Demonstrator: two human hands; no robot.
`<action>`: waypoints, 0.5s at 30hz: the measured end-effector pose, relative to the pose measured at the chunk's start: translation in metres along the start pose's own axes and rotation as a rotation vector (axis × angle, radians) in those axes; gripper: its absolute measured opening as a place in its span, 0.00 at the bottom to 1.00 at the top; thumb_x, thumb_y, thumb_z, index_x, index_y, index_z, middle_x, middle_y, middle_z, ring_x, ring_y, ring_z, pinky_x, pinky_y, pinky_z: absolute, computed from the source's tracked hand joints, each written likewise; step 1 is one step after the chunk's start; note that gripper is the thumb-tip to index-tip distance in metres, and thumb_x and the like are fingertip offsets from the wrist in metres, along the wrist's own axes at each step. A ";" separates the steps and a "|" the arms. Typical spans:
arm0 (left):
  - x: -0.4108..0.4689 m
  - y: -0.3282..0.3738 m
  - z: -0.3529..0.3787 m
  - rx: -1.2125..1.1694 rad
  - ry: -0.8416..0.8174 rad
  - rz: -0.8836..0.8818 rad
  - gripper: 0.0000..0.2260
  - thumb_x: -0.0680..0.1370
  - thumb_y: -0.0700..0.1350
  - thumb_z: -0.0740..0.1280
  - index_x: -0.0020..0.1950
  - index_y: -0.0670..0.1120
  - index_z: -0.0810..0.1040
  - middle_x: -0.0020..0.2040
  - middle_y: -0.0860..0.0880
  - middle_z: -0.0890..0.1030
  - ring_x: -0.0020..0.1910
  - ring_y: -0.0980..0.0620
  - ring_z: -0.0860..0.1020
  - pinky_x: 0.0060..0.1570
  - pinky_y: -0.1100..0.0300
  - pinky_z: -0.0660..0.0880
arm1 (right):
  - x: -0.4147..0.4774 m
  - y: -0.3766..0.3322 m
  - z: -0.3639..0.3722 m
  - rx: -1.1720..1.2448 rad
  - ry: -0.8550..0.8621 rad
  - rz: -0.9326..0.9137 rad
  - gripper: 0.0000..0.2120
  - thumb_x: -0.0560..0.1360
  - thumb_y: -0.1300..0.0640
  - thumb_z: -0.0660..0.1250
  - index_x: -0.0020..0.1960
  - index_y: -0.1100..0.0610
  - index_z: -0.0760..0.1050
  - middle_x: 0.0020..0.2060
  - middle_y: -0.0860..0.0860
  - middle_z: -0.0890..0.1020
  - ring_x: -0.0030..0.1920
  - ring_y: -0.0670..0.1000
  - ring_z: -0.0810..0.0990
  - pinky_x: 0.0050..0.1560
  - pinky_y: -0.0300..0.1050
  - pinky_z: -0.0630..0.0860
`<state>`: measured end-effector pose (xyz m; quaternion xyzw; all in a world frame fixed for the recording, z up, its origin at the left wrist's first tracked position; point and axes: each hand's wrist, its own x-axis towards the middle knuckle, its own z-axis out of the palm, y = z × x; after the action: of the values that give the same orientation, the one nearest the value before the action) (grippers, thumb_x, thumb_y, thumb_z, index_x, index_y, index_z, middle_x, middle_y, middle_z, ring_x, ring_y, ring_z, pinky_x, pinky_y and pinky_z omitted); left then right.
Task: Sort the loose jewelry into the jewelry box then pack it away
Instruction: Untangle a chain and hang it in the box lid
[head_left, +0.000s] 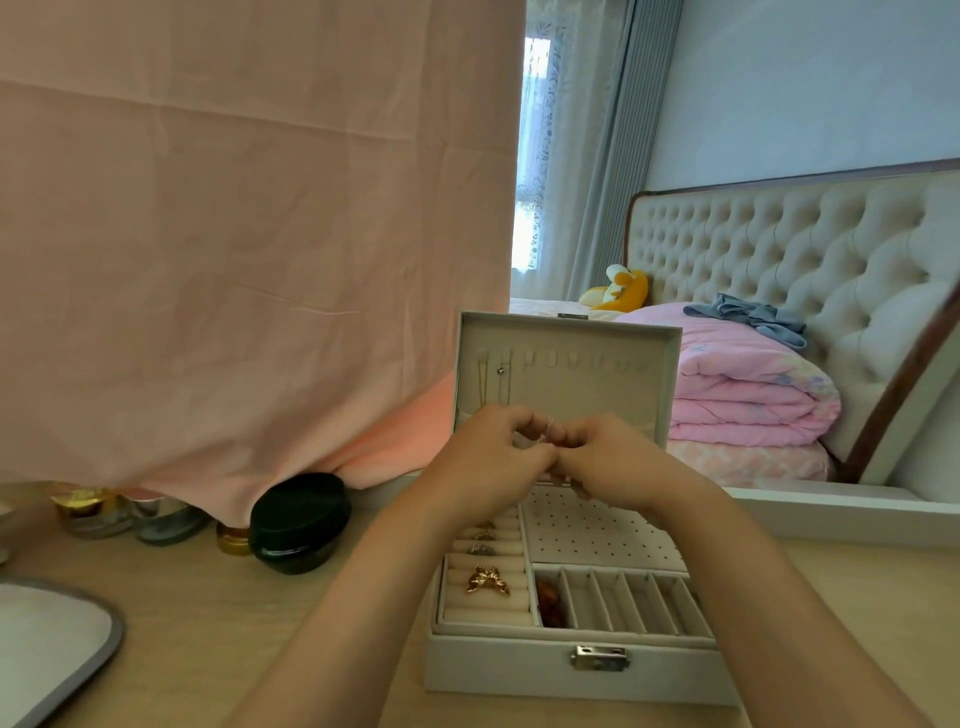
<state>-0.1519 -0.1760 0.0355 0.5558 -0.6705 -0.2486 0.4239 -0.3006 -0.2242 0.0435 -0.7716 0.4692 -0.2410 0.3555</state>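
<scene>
Jars (130, 514) cluster at far left on the desk, with a black tub (298, 522) beside them. My left hand (488, 462) and right hand (608, 462) meet over the open jewelry box (519, 670), fingers curled, both pinching a thin silvery piece (549, 428). Below them a gold butterfly (487, 580) sits in the ring rolls.
</scene>
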 end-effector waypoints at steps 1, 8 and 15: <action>0.001 -0.001 -0.001 -0.004 0.001 0.011 0.07 0.78 0.42 0.68 0.50 0.55 0.79 0.45 0.59 0.78 0.38 0.67 0.77 0.39 0.71 0.71 | 0.000 -0.001 0.000 0.010 0.001 -0.007 0.10 0.79 0.58 0.67 0.40 0.53 0.83 0.29 0.47 0.80 0.30 0.47 0.73 0.34 0.40 0.71; 0.006 -0.022 -0.005 0.422 0.107 0.094 0.23 0.78 0.35 0.62 0.72 0.50 0.72 0.68 0.52 0.71 0.68 0.51 0.67 0.67 0.57 0.67 | 0.005 -0.013 -0.007 0.049 0.211 -0.054 0.08 0.79 0.55 0.69 0.44 0.58 0.83 0.37 0.49 0.87 0.28 0.47 0.77 0.26 0.34 0.71; 0.006 -0.034 0.014 0.752 0.108 0.219 0.26 0.75 0.37 0.63 0.74 0.45 0.68 0.69 0.47 0.70 0.69 0.46 0.65 0.70 0.54 0.60 | 0.027 -0.033 -0.037 -0.024 0.303 -0.080 0.06 0.79 0.56 0.69 0.46 0.58 0.83 0.38 0.49 0.87 0.27 0.51 0.81 0.25 0.41 0.73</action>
<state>-0.1460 -0.1922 0.0025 0.6098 -0.7469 0.0904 0.2493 -0.2964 -0.2501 0.0932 -0.7486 0.4893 -0.3631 0.2615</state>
